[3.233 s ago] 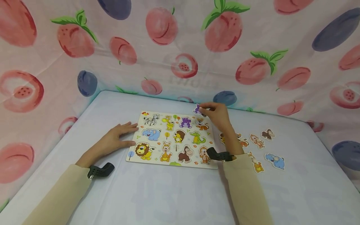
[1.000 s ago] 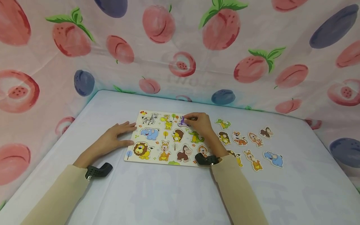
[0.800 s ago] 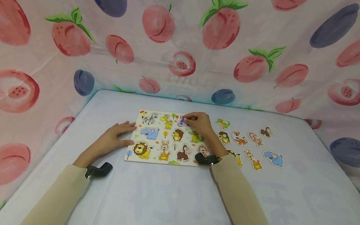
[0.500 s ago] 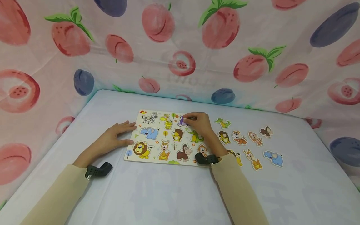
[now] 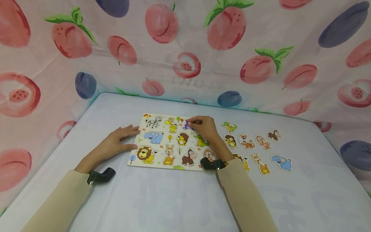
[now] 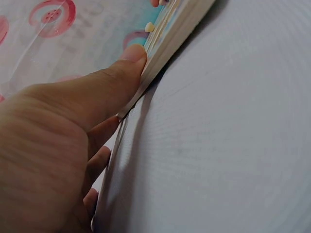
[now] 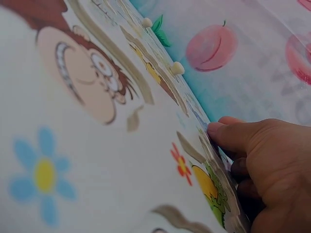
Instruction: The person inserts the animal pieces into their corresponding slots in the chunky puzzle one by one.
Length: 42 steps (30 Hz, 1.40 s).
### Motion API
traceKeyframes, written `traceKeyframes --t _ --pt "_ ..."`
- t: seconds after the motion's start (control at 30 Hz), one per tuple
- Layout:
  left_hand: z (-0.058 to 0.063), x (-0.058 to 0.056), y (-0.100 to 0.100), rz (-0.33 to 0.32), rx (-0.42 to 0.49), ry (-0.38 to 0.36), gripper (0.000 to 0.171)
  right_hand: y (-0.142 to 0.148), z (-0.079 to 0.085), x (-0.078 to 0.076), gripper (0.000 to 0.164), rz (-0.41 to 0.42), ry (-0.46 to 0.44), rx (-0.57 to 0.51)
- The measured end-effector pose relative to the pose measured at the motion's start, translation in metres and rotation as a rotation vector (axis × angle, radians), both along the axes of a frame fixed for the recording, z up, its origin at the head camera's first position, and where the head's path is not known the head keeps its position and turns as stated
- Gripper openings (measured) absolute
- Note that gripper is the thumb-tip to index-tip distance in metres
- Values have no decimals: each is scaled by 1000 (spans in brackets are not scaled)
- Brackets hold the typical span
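Observation:
A wooden animal puzzle board (image 5: pixel 179 158) lies flat on the table, printed with animals in cut-out shapes. My left hand (image 5: pixel 118 140) rests at its left side; in the left wrist view the thumb (image 6: pixel 109 87) touches the board's edge, with the other fingers extended alongside. My right hand (image 5: pixel 206 127) pinches a purple hippo puzzle piece (image 5: pixel 187 125) between thumb and fingertips, at the purple hippo's place in the top row. Those fingers partly cover the piece, so I cannot tell whether it lies flush. The right wrist and forearm hide the board's right part.
Loose pieces lie right of the board: crocodile (image 5: pixel 229 127), hedgehog (image 5: pixel 230 141), tiger (image 5: pixel 247 142), monkey (image 5: pixel 263 142), gorilla (image 5: pixel 274 135), kangaroo (image 5: pixel 261 164), elephant (image 5: pixel 281 163). A lion piece (image 5: pixel 245 163) is half hidden by the right sleeve. Peach-patterned cloth (image 5: pixel 121 77) stands behind.
My right hand has brought the purple hippo piece from above the board's far right corner leftward and down to the hippo's place. During the last second both hands have stayed almost still.

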<state>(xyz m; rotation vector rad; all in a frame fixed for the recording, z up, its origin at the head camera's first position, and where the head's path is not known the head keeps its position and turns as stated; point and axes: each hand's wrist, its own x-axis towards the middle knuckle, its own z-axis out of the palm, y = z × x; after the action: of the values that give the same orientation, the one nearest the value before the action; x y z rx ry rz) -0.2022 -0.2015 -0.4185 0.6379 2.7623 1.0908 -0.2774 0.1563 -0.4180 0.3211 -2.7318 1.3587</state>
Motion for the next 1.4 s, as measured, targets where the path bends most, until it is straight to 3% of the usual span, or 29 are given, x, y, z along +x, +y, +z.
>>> traceKeyframes --t 1.0,1.2,1.4 --pt "0 -1 0 13 9 -15 67 3 3 -3 18 37 -26 -2" --pt "-2 1 0 -4 15 0 67 8 16 2 25 27 -34 -18" --pt "1 0 0 -4 0 12 67 26 36 5 27 27 37 -3"
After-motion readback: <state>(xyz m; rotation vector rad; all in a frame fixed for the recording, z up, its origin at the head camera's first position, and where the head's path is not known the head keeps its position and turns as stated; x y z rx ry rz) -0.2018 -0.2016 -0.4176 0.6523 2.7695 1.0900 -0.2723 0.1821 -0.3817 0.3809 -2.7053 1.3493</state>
